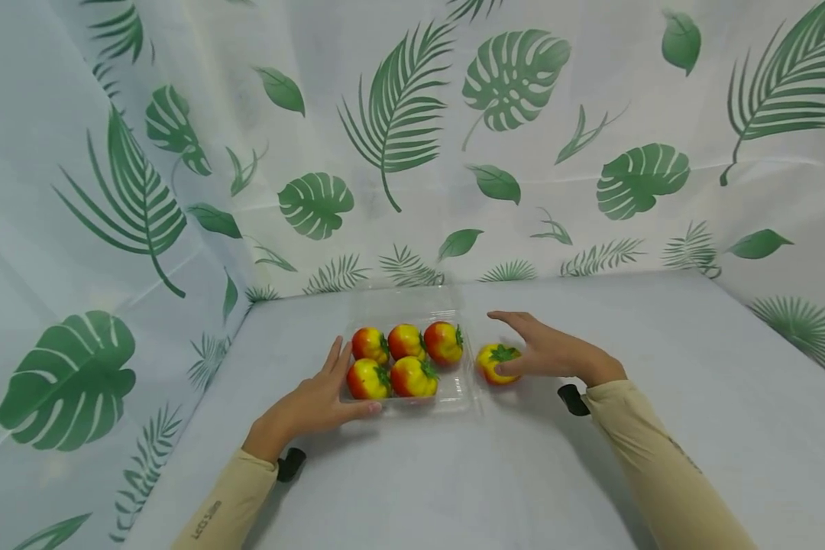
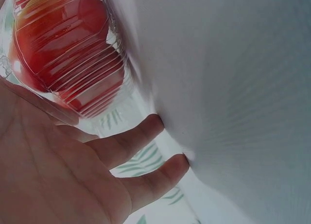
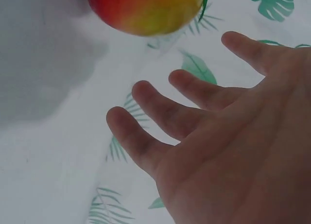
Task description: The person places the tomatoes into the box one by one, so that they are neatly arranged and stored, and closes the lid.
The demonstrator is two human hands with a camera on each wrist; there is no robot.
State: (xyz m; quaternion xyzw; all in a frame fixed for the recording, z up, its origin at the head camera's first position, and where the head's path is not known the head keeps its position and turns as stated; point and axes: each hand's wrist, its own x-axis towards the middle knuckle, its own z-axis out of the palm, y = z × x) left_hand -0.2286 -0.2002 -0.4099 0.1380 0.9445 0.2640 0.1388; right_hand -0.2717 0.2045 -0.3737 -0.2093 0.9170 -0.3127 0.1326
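A clear plastic box (image 1: pixel 454 389) holds several round red-and-yellow fruits (image 1: pixel 415 377) with green leafy tops, set in two rows. My left hand (image 1: pixel 316 401) lies along the box's left side, thumb at its front edge and the other fingers stretched out. In the left wrist view, two fingertips (image 2: pixel 154 121) touch the tabletop beside the ribbed box wall (image 2: pixel 92 78). Right of the box sits one loose fruit (image 1: pixel 490 367) of the same kind. Over it spreads my right hand (image 1: pixel 553 353), its thumb partly covering the fruit. The right wrist view shows a gap between fingers and fruit (image 3: pixel 150 12).
The box's clear lid (image 1: pixel 406 300) is folded back toward the rear of the white table (image 1: pixel 412 481). A curtain (image 1: pixel 412 137) printed with green leaves stands behind the table and along its sides.
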